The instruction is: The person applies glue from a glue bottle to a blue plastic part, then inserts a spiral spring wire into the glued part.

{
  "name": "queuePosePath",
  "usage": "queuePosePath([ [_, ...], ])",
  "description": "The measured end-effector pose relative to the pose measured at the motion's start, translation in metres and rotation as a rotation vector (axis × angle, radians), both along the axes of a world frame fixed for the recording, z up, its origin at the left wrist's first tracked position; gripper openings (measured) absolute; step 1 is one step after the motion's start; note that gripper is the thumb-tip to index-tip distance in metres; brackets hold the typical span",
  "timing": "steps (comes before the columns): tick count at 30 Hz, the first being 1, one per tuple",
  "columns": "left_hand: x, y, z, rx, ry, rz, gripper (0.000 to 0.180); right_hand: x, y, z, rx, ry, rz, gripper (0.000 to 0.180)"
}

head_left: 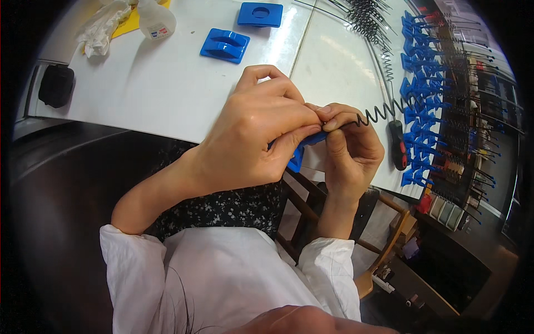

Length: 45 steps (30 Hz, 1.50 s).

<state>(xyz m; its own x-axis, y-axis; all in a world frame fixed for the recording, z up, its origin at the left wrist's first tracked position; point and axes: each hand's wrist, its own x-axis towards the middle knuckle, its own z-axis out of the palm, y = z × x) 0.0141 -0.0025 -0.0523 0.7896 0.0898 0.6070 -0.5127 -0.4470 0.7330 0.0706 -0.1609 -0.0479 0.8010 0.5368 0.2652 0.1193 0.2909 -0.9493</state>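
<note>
My left hand [250,122] is closed round a blue plastic piece [296,160], most of it hidden behind the fingers. Close against it, my right hand [356,147] pinches the end of a black coiled wire [378,114]. The fingertips of both hands meet where the wire's end reaches the blue piece; the exact joint is covered. From my right fingers the coil stretches off to the right over the table. Beyond my hands lie a blue base with a raised arched grip [225,45] and a blue plate with an oval opening [260,14].
Along the right side of the white table [167,94] runs a row of blue pieces [420,117] with black wires. A screwdriver [397,145] lies beside them. Loose coiled wires [370,19] are piled farther back. At far left are a white bottle [156,19] and crumpled tissue [102,28].
</note>
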Motion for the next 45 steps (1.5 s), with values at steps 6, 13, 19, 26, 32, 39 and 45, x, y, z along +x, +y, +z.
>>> queuePosePath([
  [6,-0.0008,0.0007,0.0002,-0.018,0.018,-0.022,0.011,-0.0018,-0.0011,0.0005,-0.014,0.057,-0.020,0.008],
  [13,-0.0006,-0.0002,0.0001,0.012,-0.007,0.009,0.011,0.0003,0.0008,-0.0007,0.017,0.014,-0.001,0.009],
  [19,0.0000,0.0001,-0.0005,0.006,0.015,-0.013,0.010,0.0008,-0.0016,0.0002,-0.006,0.031,-0.004,0.008],
  [26,-0.0008,-0.0023,0.0007,0.044,-0.017,0.033,0.010,0.0004,0.0020,-0.0015,0.025,0.026,0.000,0.006],
  [32,0.0002,-0.0012,-0.0003,0.014,-0.015,0.027,0.010,0.0014,0.0002,-0.0020,0.013,0.014,0.002,0.007],
  [39,0.0001,-0.0020,-0.0004,0.031,-0.030,0.040,0.009,0.0015,0.0020,-0.0017,0.055,0.016,0.015,0.005],
  [45,-0.0011,-0.0016,-0.0034,0.010,-0.018,0.037,0.009,0.0015,-0.0006,-0.0010,0.014,0.044,0.016,0.005],
])
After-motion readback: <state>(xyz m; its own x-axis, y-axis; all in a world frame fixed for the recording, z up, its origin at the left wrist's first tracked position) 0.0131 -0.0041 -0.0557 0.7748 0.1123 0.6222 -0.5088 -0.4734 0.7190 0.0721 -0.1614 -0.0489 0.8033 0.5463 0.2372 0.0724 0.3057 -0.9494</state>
